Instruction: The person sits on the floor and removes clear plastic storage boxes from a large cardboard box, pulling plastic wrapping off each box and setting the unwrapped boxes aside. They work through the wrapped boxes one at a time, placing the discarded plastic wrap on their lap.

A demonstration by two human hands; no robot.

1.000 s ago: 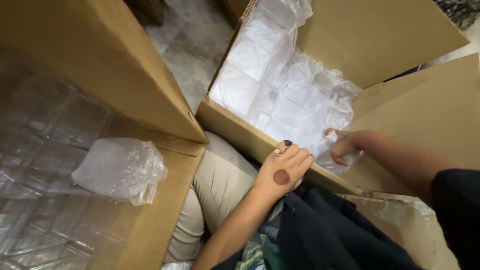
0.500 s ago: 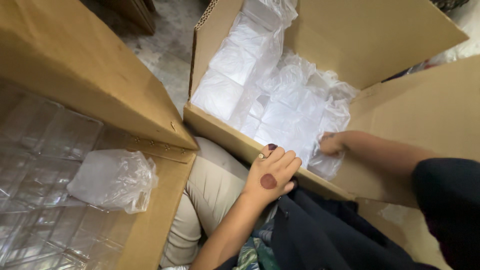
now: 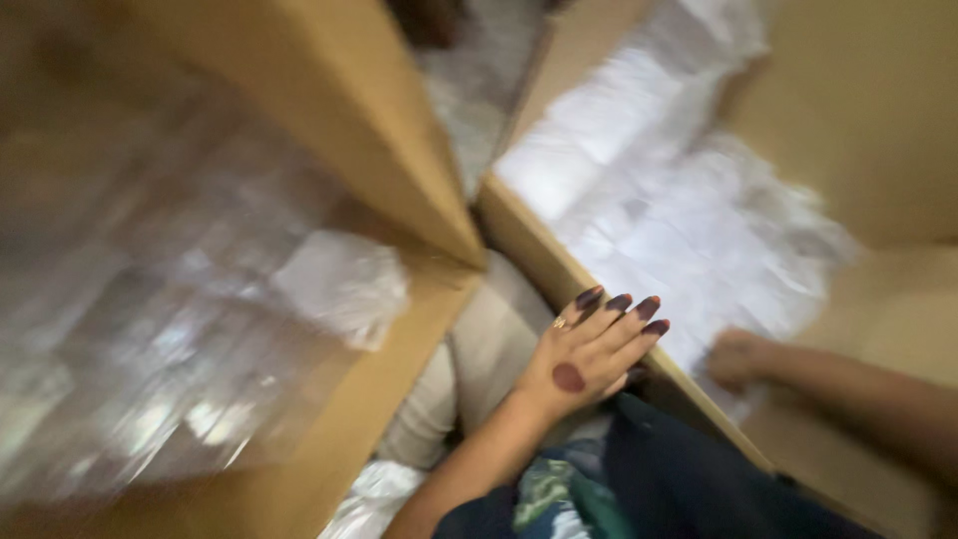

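Note:
The picture is motion-blurred. My left hand (image 3: 591,357), with dark nails, a ring and a round mark on its back, lies flat with straight fingers on the near wall of the right cardboard box (image 3: 539,250). It holds nothing. Inside that box my right hand (image 3: 738,359) is curled at the edge of the white and clear plastic packets (image 3: 659,200) that fill it. It seems to pinch one of them, but blur hides the fingertips.
A second cardboard box (image 3: 329,110) on the left holds clear plastic trays and a crumpled clear bag (image 3: 344,284). My beige-trousered knee (image 3: 479,359) and dark clothing (image 3: 679,479) sit between the boxes. Pale floor (image 3: 479,80) shows at the top.
The view has swung and blurred, shifting everything rightward in the frame. My left hand's fingers have straightened over the box wall. My right hand stays at the packets' edge.

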